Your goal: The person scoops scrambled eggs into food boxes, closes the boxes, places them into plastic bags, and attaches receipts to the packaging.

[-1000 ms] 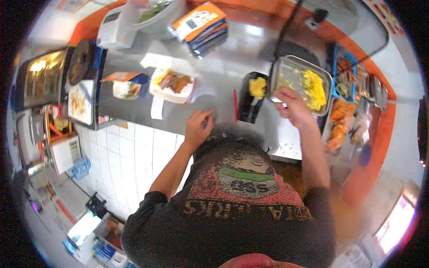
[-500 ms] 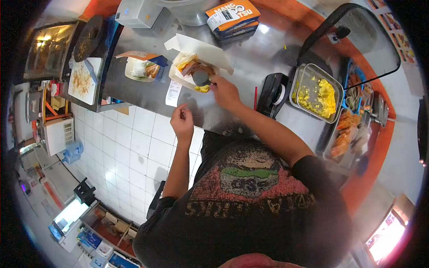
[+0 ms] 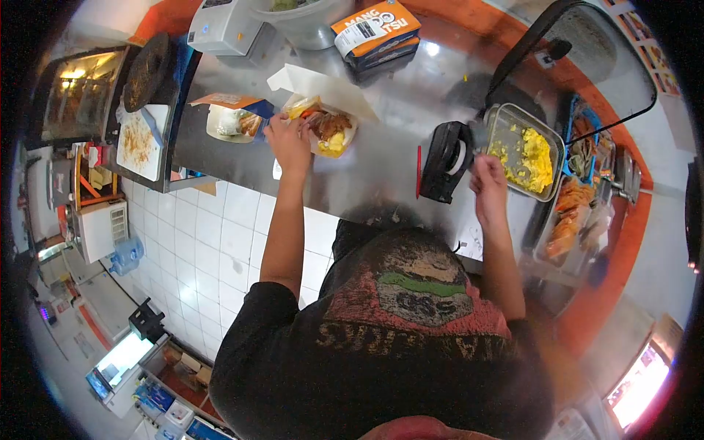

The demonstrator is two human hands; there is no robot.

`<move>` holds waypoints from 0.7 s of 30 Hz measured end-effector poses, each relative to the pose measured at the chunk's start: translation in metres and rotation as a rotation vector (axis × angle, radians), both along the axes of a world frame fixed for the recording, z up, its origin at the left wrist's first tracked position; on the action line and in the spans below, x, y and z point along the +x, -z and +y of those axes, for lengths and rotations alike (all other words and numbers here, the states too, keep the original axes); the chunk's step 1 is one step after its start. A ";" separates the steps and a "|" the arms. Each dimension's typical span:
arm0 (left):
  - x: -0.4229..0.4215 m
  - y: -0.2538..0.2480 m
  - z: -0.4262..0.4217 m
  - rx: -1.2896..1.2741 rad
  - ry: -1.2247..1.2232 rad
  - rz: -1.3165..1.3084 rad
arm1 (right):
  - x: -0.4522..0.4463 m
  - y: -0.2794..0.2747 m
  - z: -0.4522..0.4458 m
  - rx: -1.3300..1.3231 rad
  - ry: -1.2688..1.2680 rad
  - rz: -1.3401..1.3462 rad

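An open takeaway box (image 3: 350,92) on the steel counter holds browned food and a small heap of yellow scrambled egg (image 3: 335,141). My left hand (image 3: 288,143) grips this box at its left near edge, fingers bent. My right hand (image 3: 490,183) is closed on what looks like a grey spoon (image 3: 478,136), blurred by motion, beside the metal tray (image 3: 499,170). More scrambled egg (image 3: 539,165) lies in that tray. Close to the right hand stands a black tape dispenser (image 3: 446,163). Left of the left hand sits a second open box (image 3: 220,125) with wrapped food.
Orange printed boxes (image 3: 378,33) are stacked at the back, beside a clear tub (image 3: 304,29) and a white device (image 3: 224,28). A red pen (image 3: 419,171) lies near the dispenser. Trays of orange pieces (image 3: 568,213) stand right. A white cutting board (image 3: 139,143) is left.
My right hand has moved right with the spoon, from the takeaway box to the egg tray. My left hand has moved up onto the box. The egg in the box shows more fully.
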State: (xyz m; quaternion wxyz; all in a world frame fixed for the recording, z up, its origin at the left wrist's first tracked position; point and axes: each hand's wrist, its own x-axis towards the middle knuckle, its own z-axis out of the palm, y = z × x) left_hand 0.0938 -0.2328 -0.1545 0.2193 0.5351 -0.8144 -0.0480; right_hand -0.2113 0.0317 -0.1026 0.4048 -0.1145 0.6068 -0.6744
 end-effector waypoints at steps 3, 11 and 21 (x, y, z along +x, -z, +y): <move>0.005 0.006 -0.003 0.003 -0.004 0.131 | -0.023 -0.003 0.041 -0.024 0.185 -0.020; 0.029 -0.007 -0.005 0.214 0.021 0.661 | -0.049 0.013 0.098 -0.010 0.418 -0.036; 0.118 -0.042 -0.042 0.412 -0.581 1.185 | -0.060 0.011 0.102 0.030 0.446 -0.007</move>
